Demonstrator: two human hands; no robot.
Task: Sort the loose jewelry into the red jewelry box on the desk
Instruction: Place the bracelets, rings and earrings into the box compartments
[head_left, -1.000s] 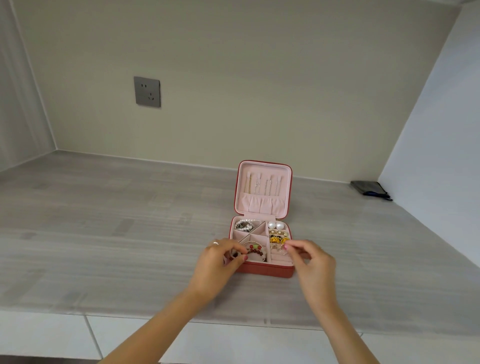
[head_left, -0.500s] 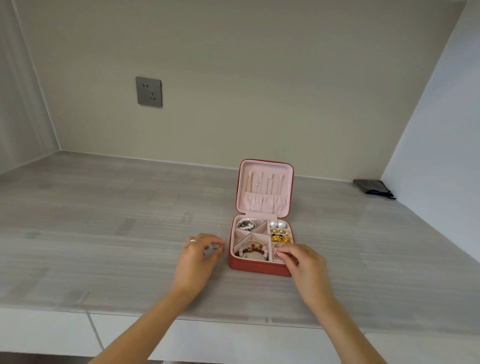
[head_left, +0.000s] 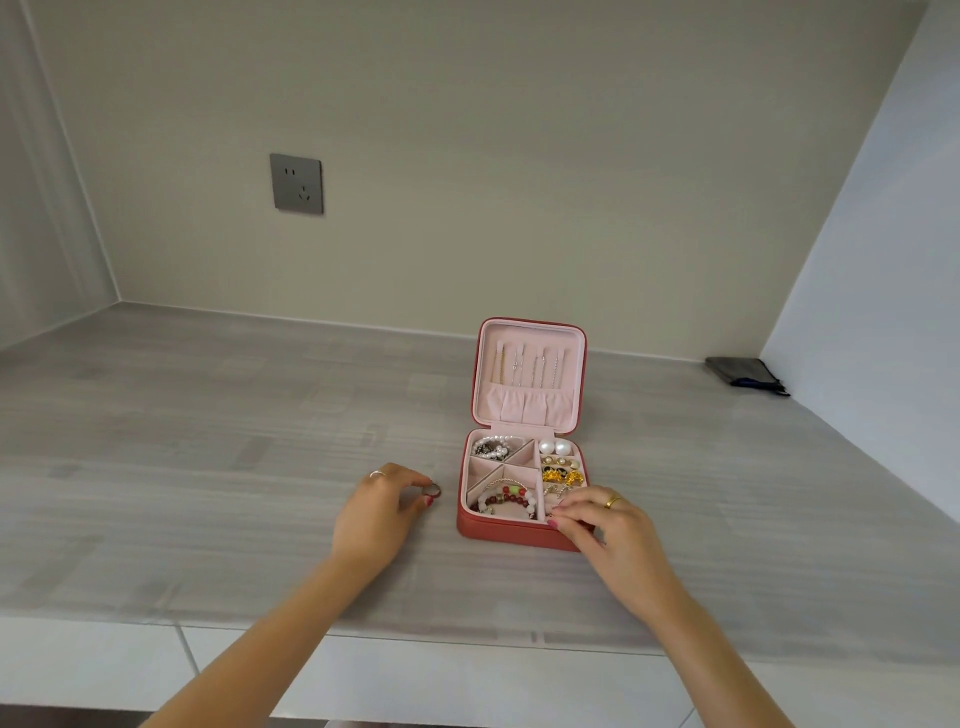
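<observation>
Ring out, box open on the desk.
We pinch a ring (head_left: 432, 489) in our left hand (head_left: 382, 512) just left of the jewelry box (head_left: 519, 532); our right hand (head_left: 602, 525) fingers curl at its near-right compartment, grasp unclear.

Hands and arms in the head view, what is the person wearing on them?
Both forearms are bare, no sleeves or watch visible. The left hand wears a thin silver-coloured ring; the right hand wears a gold-coloured ring. Visible fingernails on both hands are painted red or pink.
</observation>
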